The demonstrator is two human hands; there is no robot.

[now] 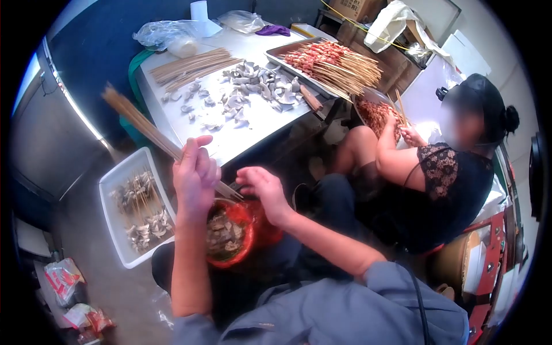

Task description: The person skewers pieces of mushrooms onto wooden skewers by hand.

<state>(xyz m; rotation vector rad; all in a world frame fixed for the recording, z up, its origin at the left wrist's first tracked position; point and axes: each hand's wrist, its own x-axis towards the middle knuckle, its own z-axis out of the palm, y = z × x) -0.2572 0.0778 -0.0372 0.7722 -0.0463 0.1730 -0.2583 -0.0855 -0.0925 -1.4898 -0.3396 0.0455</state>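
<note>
While the left hand (195, 175) clasps skewers (140, 123) (below midway), the right hand (264, 191) curls loosely.

Food wkshp, prob.: tray (278, 61) w/ meat skewers (333, 63)

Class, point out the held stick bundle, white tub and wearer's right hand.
Held stick bundle (144, 125): head view, mid-length.
White tub (119, 230): head view, left wall.
Wearer's right hand (265, 190): head view, mid-hand.

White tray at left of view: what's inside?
The white tray holds thin skewers threaded with pale greyish pieces. Whatever lies directly beneath them, including that part of the tray's bottom, is covered.
</note>
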